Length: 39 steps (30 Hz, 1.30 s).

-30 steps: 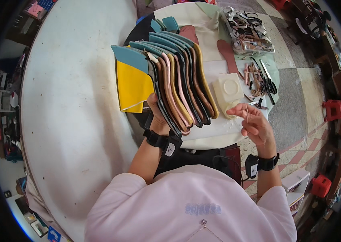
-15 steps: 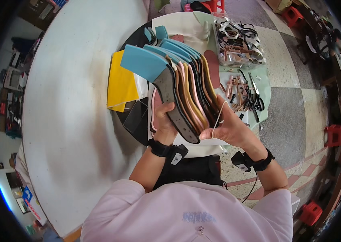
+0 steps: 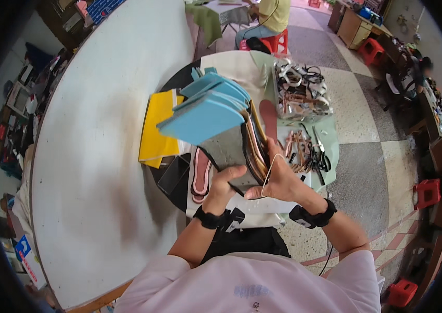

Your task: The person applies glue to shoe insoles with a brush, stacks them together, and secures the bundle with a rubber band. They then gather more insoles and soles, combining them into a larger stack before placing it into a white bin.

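Soles (image 3: 223, 138) are in a thick pile, held up in front of the person, over the near part of the round table (image 3: 178, 77), with their blue ends pointing to its far left edge. The left hand (image 3: 222, 185) is clamped on the pile, its thumb flat on the grey front one. The right hand (image 3: 282, 180) is closed on the other side, thumb low by the bottom end. A thin pale band (image 3: 270, 169) crosses the right hand; I can't tell if it goes round the pile. This looks like the step of bunching the soles up, so the next move seems to call for a tight squeeze and a stretch of the band. Near the table's left edge are a yellow sheet (image 3: 158, 122) and pink soles (image 3: 201, 172). By the right edge lie scissors (image 3: 321, 151) and, farther back, a clear box (image 3: 304, 88) of straps.
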### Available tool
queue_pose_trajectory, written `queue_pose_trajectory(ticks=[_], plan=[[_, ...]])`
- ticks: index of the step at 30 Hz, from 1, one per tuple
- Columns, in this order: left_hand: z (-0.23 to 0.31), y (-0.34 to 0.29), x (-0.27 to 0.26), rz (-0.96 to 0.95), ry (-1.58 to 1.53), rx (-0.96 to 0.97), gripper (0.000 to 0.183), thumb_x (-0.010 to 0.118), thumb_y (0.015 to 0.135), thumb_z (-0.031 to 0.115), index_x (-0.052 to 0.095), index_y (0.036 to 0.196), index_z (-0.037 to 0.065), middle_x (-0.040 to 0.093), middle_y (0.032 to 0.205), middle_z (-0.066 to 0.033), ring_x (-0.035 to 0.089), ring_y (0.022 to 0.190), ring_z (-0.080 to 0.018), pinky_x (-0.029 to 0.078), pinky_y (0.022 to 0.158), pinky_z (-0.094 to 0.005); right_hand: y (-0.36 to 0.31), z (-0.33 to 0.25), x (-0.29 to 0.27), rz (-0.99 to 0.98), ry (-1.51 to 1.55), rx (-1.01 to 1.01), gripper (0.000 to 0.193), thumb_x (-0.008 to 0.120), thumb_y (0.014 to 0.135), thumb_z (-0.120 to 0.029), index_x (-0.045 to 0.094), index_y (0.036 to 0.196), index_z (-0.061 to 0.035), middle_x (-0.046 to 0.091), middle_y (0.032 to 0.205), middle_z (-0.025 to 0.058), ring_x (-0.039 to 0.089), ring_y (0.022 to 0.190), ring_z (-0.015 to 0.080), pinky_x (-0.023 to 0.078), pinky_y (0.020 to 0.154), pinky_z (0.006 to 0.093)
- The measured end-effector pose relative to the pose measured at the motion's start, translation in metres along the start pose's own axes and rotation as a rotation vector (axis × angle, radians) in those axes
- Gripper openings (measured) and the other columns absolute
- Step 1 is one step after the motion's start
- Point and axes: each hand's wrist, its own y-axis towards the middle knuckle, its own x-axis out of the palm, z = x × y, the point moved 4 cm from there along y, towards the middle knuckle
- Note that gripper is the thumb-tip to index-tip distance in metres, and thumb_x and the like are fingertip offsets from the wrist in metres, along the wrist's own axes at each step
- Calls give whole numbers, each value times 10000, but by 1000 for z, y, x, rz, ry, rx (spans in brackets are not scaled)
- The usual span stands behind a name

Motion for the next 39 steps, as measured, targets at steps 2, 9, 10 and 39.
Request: queue_pose_trajectory(ticks=[2, 9, 10, 39], plan=[[3, -5, -3, -24, 14, -16, 557, 571, 675, 16, 461, 1221, -2, 559, 1133, -104, 567, 1005, -241, 444, 898, -344, -4, -5, 2, 51, 5, -16, 1278, 843, 436, -544, 187, 1275, 161, 361, 1214, 285, 399, 1118, 389, 316, 974, 417], [24, -12, 9, -99, 203, 20, 501, 645, 673, 27, 513, 1155, -6, 582, 1069, -78, 564, 979, -194, 442, 864, -320, -6, -31, 12, 141, 181, -36, 1155, 850, 511, -353, 157, 1326, 83, 360, 1199, 225, 388, 1124, 349, 297, 985, 375], [25, -16, 13, -108, 238, 36, 507, 658, 674, 31, 509, 1158, -5, 582, 1069, -79, 560, 978, -188, 440, 865, -318, -6, -37, 12, 79, 79, -55, 1199, 851, 510, -378, 112, 1344, 64, 291, 1257, 229, 328, 1188, 349, 270, 1007, 384], [-148, -32, 139, -110, -234, -483, 849, 357, 813, 692, 153, 1435, 152, 304, 1418, -34, 256, 1307, -247, 180, 1075, -421, -200, 63, -120, -34, 700, 225, 1038, 871, 496, -165, 258, 1316, 5, 440, 1235, 92, 423, 1153, 196, 346, 975, 340]])
